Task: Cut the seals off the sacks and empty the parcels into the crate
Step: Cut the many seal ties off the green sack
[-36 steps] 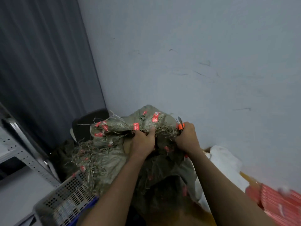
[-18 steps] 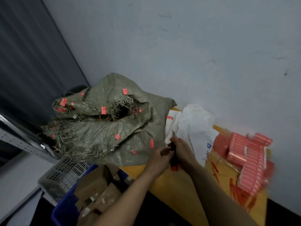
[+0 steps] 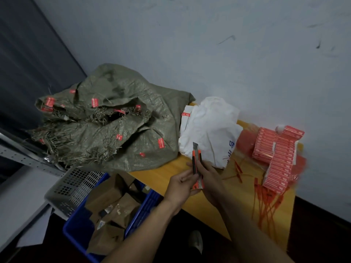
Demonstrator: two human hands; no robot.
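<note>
1. Table (image 3: pixel 163 174): yellow, set against the wall. All the work sits on it or just off its near-left corner.
2. Sacks (image 3: pixel 123 130): green woven pile on the table's left end, slumped, mouths frayed open, red seals (image 3: pixel 161 143) dotted over them. They lie beyond and left of both hands, apart from them.
3. Crate (image 3: pixel 76 228): blue, below the near-left table edge, brown parcels (image 3: pixel 112 205) inside. It sits just left of the left forearm.
4. White bag (image 3: pixel 209 126): on the table beside the sacks, just beyond the hands, not touched.
5. Red boxes (image 3: pixel 279 158) and loose ties (image 3: pixel 266 202): right end of the table, right of the right arm.
6. Right hand (image 3: pixel 210 179): fingers curled round the knife's handle.
7. Left hand (image 3: pixel 180 185): fingertips pinch the knife from the left.
8. Knife (image 3: pixel 195 164): orange, held upright over the near edge, blade out, tip toward the white bag.
9. Step, my read: between cuts, adjusting the blade. Nothing is being cut.
10. Next: free the left hand, grab a sealed sack neck, cut away from the fingers.
</note>
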